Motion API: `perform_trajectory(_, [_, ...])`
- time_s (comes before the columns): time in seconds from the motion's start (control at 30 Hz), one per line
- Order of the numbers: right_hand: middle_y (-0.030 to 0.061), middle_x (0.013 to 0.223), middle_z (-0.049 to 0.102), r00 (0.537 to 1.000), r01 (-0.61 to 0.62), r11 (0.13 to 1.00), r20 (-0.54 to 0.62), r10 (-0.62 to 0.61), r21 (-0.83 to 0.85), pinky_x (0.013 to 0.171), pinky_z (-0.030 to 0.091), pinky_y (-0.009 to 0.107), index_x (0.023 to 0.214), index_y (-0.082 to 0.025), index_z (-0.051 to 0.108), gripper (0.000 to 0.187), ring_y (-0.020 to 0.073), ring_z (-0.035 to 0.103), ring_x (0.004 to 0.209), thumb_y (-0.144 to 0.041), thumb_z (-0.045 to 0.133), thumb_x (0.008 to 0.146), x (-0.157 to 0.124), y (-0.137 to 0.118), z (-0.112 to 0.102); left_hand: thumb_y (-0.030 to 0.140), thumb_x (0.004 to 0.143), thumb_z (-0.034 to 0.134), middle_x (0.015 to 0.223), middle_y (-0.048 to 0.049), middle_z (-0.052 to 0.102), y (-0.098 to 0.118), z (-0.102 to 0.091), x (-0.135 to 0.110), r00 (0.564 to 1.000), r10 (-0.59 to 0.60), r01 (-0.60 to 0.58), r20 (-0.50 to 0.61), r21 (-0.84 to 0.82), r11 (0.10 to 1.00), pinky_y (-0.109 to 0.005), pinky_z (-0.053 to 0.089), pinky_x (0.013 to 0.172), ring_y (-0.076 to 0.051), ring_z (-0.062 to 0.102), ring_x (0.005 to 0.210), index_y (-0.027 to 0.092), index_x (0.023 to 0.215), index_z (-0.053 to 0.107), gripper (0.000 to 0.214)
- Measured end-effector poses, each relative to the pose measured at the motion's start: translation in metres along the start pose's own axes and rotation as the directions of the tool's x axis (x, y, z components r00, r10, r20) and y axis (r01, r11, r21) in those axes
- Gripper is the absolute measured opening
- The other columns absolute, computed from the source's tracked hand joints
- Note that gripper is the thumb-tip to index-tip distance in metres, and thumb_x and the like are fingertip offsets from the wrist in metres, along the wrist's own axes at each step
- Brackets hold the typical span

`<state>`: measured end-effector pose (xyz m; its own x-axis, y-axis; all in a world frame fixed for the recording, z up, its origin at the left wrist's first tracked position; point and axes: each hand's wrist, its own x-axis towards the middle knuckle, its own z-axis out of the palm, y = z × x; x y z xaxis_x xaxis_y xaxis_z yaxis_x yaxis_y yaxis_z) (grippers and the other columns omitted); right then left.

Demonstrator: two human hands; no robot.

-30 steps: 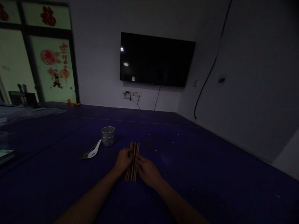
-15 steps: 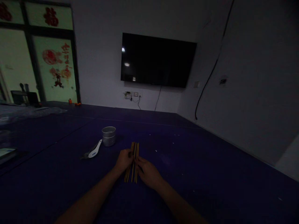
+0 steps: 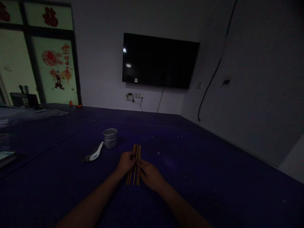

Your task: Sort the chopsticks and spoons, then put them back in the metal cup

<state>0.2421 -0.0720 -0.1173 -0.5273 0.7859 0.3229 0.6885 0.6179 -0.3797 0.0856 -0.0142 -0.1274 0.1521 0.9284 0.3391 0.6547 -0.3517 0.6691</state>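
Observation:
Several wooden chopsticks (image 3: pixel 134 176) lie lengthwise between my two hands, low in the middle of the head view. My left hand (image 3: pixel 126 162) is closed around the left-hand part of the bundle, its fingertips partly hidden. On the other side, my right hand (image 3: pixel 150 174) pinches the right-hand chopsticks between thumb and fingers. Beyond the hands, to the left, stands a metal cup (image 3: pixel 110 138). A white spoon (image 3: pixel 97 152) lies beside it, and a dark utensil (image 3: pixel 86 158), hard to make out, lies partly under the spoon.
A blue-purple surface (image 3: pixel 204 164) spreads all around, with small white scraps on it. At the left edge are a phone-like device (image 3: pixel 7 156) and clear plastic wrapping (image 3: pixel 30 117). A television (image 3: pixel 160 60) hangs on the far wall.

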Motion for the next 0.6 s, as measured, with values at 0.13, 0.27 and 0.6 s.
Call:
perform_trajectory(0.13, [0.0083,0.125,0.057,1.0,0.019,1.0,-0.008,-0.018,0.012,0.098,0.04,0.034,0.127,-0.022,0.052,0.042,0.0203,0.053,0.116,-0.015,0.042,0.086,-0.0001,0.0003,0.0005,0.011,0.072,0.051,0.085,-0.0046,0.073,-0.0004,-0.0006,0.0001,1.0,-0.008,0.008,0.003,0.007,1.0,-0.023,0.046,0.068,-0.016,0.065,0.075,0.014,0.09,0.071,0.027])
perform_trajectory(0.27, [0.0086,0.126,0.056,0.999,0.032,0.999,-0.028,-0.031,0.024,0.1,0.039,0.034,0.128,-0.021,0.051,0.043,0.0203,0.051,0.118,-0.015,0.043,0.086,-0.0002,0.0016,0.0021,0.011,0.072,0.051,0.086,-0.0054,0.073,0.0001,-0.0008,0.0001,1.0,-0.02,0.02,0.003,0.011,1.0,-0.023,0.046,0.068,-0.015,0.065,0.072,0.014,0.089,0.071,0.026])
perform_trajectory(0.6, [0.0115,0.128,0.055,0.998,0.062,0.996,-0.025,-0.061,0.059,0.104,0.035,0.038,0.127,-0.018,0.051,0.04,0.0206,0.045,0.124,-0.018,0.041,0.088,0.001,0.0034,0.0055,0.016,0.078,0.051,0.086,-0.0053,0.073,0.004,0.0031,-0.0026,1.0,-0.013,0.013,0.001,-0.004,1.0,-0.024,0.047,0.071,-0.016,0.065,0.077,0.015,0.088,0.071,0.023])
